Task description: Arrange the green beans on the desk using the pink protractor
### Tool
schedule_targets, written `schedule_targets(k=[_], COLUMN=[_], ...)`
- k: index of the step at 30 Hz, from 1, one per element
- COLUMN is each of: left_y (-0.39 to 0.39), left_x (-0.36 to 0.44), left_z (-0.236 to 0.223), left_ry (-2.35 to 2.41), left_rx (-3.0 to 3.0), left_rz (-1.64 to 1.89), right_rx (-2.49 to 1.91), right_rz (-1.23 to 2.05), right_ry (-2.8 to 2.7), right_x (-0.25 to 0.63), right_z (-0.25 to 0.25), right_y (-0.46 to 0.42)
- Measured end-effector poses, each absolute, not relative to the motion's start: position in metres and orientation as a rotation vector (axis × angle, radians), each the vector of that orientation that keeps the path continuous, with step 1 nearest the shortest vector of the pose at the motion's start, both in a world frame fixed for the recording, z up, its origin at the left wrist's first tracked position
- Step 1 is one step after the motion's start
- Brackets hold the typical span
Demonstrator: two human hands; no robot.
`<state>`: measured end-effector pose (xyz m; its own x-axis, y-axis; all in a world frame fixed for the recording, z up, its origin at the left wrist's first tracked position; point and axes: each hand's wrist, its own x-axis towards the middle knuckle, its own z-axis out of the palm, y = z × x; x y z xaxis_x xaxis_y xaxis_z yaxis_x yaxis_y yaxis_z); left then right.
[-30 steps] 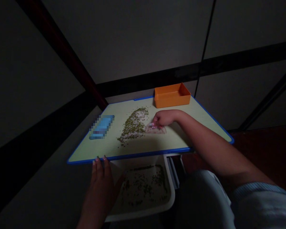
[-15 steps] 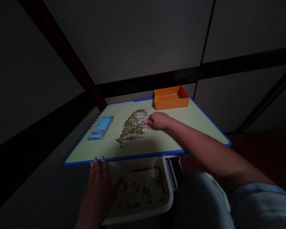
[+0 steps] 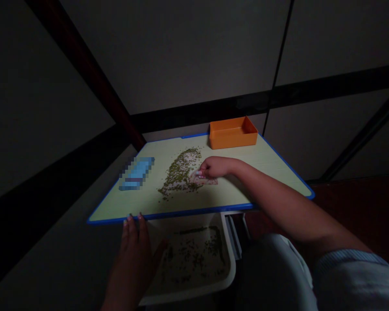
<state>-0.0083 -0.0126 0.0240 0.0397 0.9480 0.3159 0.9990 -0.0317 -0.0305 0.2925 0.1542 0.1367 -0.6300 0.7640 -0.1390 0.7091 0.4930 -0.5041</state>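
A heap of small green grains (image 3: pixel 180 172) lies spread over the middle of a pale table top with a blue rim (image 3: pixel 168 214). My right hand (image 3: pixel 214 166) rests on the table at the heap's right edge, fingers curled and pinched down onto the grains; what they hold is too small to make out. My left hand (image 3: pixel 134 255) lies below the table's near edge, fingers stretched out flat, on the left rim of a white tray (image 3: pixel 227 276). The tray holds scattered green grains.
An orange box (image 3: pixel 232 131) stands open at the table's far edge. A blue flat object (image 3: pixel 136 172) lies on the table's left part. Dark wall panels and a dark red beam rise behind. My clothed knee is at the lower right.
My right hand went up to the heap's upper right edge, then drew back down along its right side. The left hand has stayed on the tray.
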Motion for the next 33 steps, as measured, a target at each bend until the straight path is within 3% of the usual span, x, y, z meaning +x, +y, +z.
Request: schedule_targets(k=[16, 33], left_y=[-0.014, -0.015], left_x=[-0.006, -0.007], left_z=[0.026, 0.025], left_ry=[-2.012, -2.011], left_rx=[-2.079, -2.085], left_rz=[-0.316, -0.335], right_rx=[-1.047, -1.212], right_rz=[1.161, 1.042], right_ry=[-2.631, -2.688], right_x=[0.304, 0.317], right_z=[0.141, 0.144], right_y=[0.153, 0.161])
